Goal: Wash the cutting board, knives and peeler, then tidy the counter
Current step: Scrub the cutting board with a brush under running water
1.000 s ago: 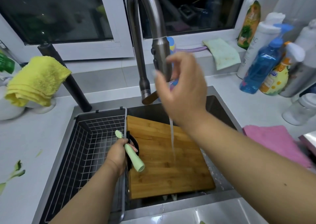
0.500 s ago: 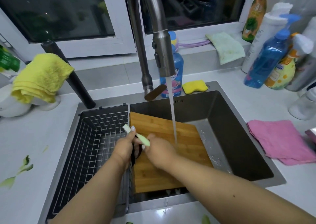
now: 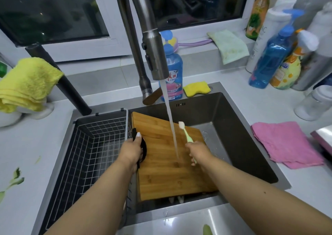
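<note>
The left hand point(image 3: 132, 151) has its fingers curled round a black thing point(image 3: 143, 149), maybe the peeler, but it is too hidden to tell. The thumb lies on top of it. The right hand point(image 3: 197, 151) grips a green toothbrush point(image 3: 186, 134) by its handle, with the white bristles pointing up, just beside the water point(image 3: 171, 127).

Both hands are over the cutting board point(image 3: 167, 164). The brown board lies tilted in the sink point(image 3: 239, 136), and the water from the tap point(image 3: 155, 55) falls on it. Left of the board is a wire basket point(image 3: 97, 145).

Behind the sink stand a blue soap bottle point(image 3: 173, 73) and a yellow sponge point(image 3: 196, 88). A pink cloth point(image 3: 285, 145) lies on the tabletop point(image 3: 251, 109) to the right. A yellow towel point(image 3: 27, 83) sits to the left. Green peel bits point(image 3: 16, 179) lie near the left edge.
</note>
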`<state>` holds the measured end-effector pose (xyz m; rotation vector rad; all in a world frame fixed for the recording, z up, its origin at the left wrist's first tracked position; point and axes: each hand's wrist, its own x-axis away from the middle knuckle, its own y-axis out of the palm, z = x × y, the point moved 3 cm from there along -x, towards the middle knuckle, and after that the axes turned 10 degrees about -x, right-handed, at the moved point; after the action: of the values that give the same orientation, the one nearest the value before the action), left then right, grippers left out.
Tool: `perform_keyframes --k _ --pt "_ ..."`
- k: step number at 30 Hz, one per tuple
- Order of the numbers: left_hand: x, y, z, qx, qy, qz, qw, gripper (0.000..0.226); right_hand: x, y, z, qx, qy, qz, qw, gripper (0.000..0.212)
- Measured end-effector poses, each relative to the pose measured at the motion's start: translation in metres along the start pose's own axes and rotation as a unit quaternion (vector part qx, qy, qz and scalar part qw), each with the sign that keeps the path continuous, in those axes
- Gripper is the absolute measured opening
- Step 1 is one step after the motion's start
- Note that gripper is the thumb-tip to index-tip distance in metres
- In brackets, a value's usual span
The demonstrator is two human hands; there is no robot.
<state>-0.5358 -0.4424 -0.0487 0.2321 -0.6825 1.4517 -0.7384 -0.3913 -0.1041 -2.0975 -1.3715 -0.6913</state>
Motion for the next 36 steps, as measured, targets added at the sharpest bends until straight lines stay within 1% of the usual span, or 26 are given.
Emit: perform_keyframes --k 2,5,7,9,12,14,17,22,25,28,30,36 --pt "0.000 0.003 0.006 -0.021 0.013 0.014 1.000 0.042 -0.015 -0.012 0.007 0.032 0.006 0.021 0.999 0.028" --pt "0.003 0.007 0.011 -0.034 0.032 0.019 0.999 0.046 -0.031 -0.028 0.012 0.058 0.005 0.040 0.998 0.033" --pt "0.006 0.009 0.016 -0.033 0.046 0.026 0.998 0.043 -0.039 -0.039 0.012 0.084 0.001 0.054 0.995 0.038" --pt "0.008 0.009 0.022 -0.036 0.055 0.032 0.997 0.033 -0.046 -0.050 0.010 0.128 0.007 0.070 0.989 0.042" --pt "0.009 0.004 0.033 -0.043 0.059 0.043 0.996 0.035 -0.059 -0.066 0.012 0.160 0.034 0.086 0.983 0.048" --pt "0.008 -0.006 0.036 -0.041 0.058 0.045 0.996 0.037 -0.065 -0.073 0.015 0.141 0.043 0.088 0.985 0.047" --pt "0.011 -0.022 0.044 -0.033 0.062 0.045 0.997 0.040 -0.072 -0.076 0.024 0.106 0.085 0.077 0.988 0.047" --pt "0.021 -0.051 0.056 -0.016 0.073 0.033 0.997 0.038 -0.091 -0.057 0.052 0.010 0.099 0.063 0.993 0.045" --pt "0.022 -0.071 0.062 -0.010 0.080 0.036 0.996 0.037 -0.100 -0.042 0.055 0.006 0.086 0.073 0.994 0.045" --pt "0.025 -0.093 0.064 0.007 0.094 0.024 0.995 0.037 -0.060 -0.019 0.034 -0.003 0.076 0.091 0.993 0.048" --pt "0.027 -0.109 0.063 0.017 0.098 0.013 0.995 0.037 -0.034 -0.004 0.026 0.000 0.067 0.109 0.992 0.045" --pt "0.024 -0.169 0.048 0.006 0.088 0.040 0.995 0.031 0.004 0.041 0.024 0.009 0.012 0.133 0.991 0.037"
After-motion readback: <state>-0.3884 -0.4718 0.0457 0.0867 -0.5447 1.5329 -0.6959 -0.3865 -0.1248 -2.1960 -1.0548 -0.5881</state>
